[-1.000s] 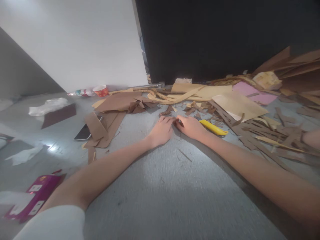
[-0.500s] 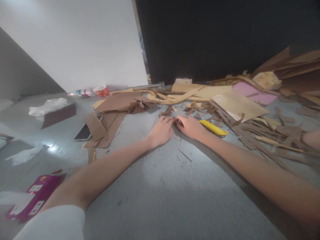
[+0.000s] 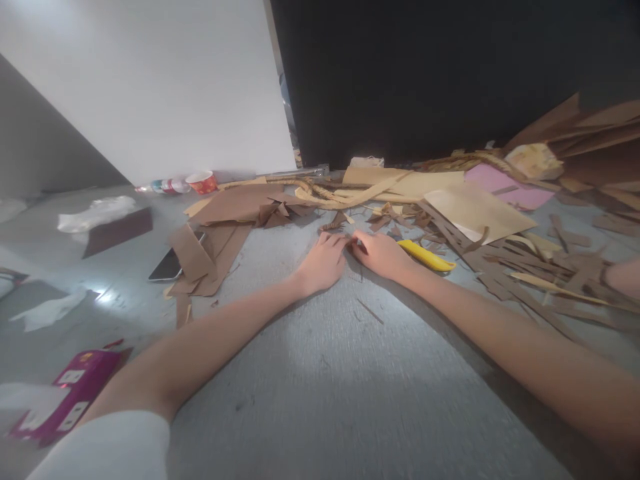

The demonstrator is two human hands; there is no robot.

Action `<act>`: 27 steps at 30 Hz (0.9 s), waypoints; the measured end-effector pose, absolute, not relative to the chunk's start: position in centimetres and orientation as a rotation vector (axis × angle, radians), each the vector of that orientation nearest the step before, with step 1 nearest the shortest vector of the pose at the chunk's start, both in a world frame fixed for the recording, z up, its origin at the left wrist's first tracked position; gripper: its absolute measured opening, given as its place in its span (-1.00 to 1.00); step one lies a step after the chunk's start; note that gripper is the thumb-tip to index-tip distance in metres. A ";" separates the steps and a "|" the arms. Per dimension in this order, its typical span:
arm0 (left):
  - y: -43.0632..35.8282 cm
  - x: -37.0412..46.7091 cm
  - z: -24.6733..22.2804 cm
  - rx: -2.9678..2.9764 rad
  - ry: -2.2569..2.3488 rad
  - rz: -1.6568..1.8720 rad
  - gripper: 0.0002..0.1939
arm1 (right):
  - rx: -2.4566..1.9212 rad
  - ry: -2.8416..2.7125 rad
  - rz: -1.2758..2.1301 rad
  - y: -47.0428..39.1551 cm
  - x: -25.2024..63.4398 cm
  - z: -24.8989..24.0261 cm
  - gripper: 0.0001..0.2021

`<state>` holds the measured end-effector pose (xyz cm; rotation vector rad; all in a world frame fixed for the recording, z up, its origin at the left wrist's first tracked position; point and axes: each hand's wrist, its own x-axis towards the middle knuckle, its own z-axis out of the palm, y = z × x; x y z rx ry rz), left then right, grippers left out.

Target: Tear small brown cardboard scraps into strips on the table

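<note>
Toward the far edge of the bench, a brown piece lies at the tips of the left hand, seemingly for steadying; the right hand is curled alongside; whether either grip is clamped, I cannot tell

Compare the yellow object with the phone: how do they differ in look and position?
Colour: the yellow object is bright yellow, while the phone shows a dark face with a pale edge.
Cover: brown paper lies over part of the phone; none lies across the yellow object.
Place: the yellow object is close beside the right hand; the phone is well left of the left hand.
Shared: neither is held.
</note>
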<state>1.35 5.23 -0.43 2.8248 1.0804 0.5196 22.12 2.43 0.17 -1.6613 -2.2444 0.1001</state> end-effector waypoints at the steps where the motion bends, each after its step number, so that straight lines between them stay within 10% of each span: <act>1: 5.2 1.4 -0.4 2.823 1.078 0.522 -0.46 | -1.665 -2.245 0.099 2.4 22.1 0.2 -0.76; 27: 5.3 1.3 -0.6 2.829 1.068 0.544 -0.48 | -1.659 -2.236 0.078 2.5 22.0 -0.1 -0.77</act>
